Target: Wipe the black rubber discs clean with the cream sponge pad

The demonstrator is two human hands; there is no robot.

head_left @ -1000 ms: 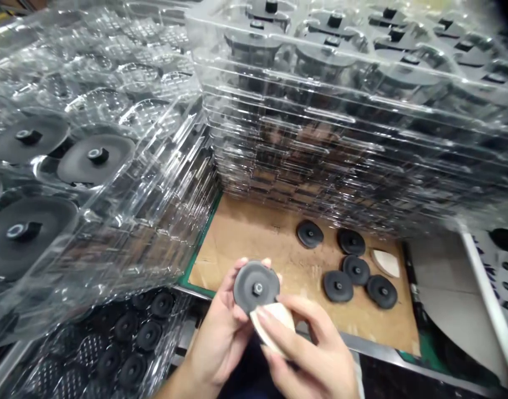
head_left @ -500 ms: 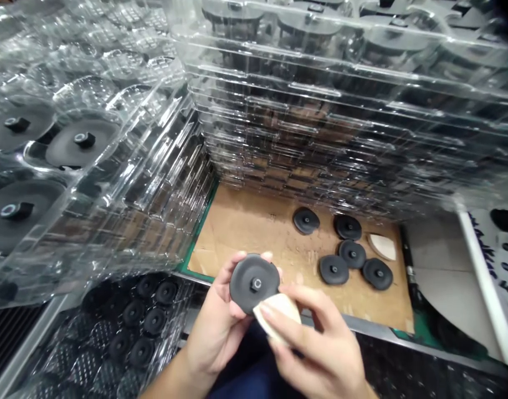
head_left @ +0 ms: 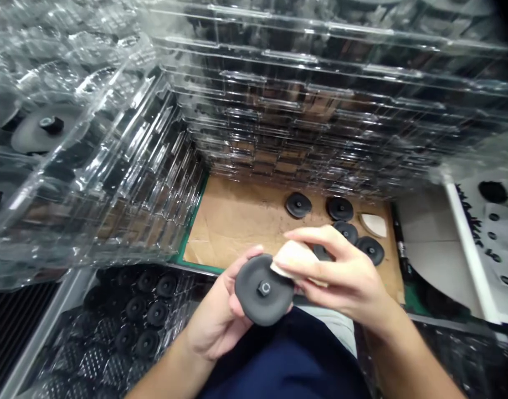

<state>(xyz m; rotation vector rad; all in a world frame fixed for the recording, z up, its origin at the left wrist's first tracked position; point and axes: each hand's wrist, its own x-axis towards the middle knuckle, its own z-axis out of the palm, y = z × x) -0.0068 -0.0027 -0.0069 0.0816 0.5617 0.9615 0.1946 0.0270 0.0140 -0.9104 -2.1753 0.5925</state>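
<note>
A round dark-grey disc with a short hollow stub at its centre is held by its edge in my left hand, stub facing up. Pinched in my right hand is a cream wedge-shaped sponge, its edge against the disc's upper right rim. Behind my right hand, several similar discs lie on a brown cardboard sheet; one disc sits apart at the back, and my fingers partly cover others. A second cream wedge rests at the sheet's right side.
Tall stacks of clear plastic trays rise behind the cardboard and on the left. Lower left, another tray holds several dark discs. On the right stands a white-edged panel beside a sheet with small black parts.
My right hand has moved the sponge up from the disc's lower right edge to its upper right edge. The disc sits slightly lower and further right in view, and the camera has shifted.
</note>
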